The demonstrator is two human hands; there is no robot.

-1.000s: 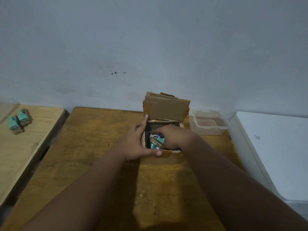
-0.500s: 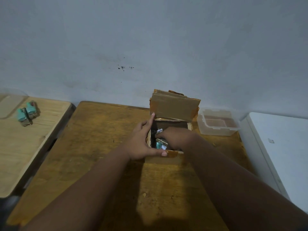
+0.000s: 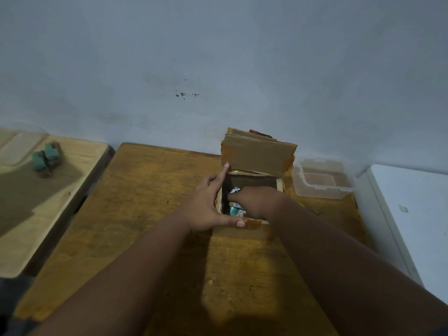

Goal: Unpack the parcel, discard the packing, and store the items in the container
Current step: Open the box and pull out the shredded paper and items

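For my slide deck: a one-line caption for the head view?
Left hand steadies the open cardboard box while the right hand reaches inside; clear plastic container waits alongside.

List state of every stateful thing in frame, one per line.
Cardboard box: open, flap standing up at the back, small packets visible inside.
Plastic container: lid off, looks empty, right of the box.
Left hand: open, braced against the box's left side.
Right hand: reaching inside the box; grip cannot be seen.
Teal items: lying on the side table.
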